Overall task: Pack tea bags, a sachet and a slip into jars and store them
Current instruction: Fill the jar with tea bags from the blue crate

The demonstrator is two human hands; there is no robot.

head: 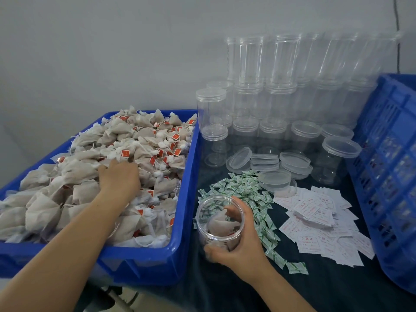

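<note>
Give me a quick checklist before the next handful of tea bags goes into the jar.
1. Jar held steady: ok, right hand wraps its side on the dark cloth.
2. Jar mouth open, no lid: ok.
3. Room left in the jar: ok, only a few bags inside.
4. Left hand on the tea bags in the blue bin: ok, but whether its grip has closed on any, cannot tell.
5. Sachets and slips within reach: ok, both piles lie just right of the jar.
6. Loose lids ready: ok, behind the sachets.
</note>
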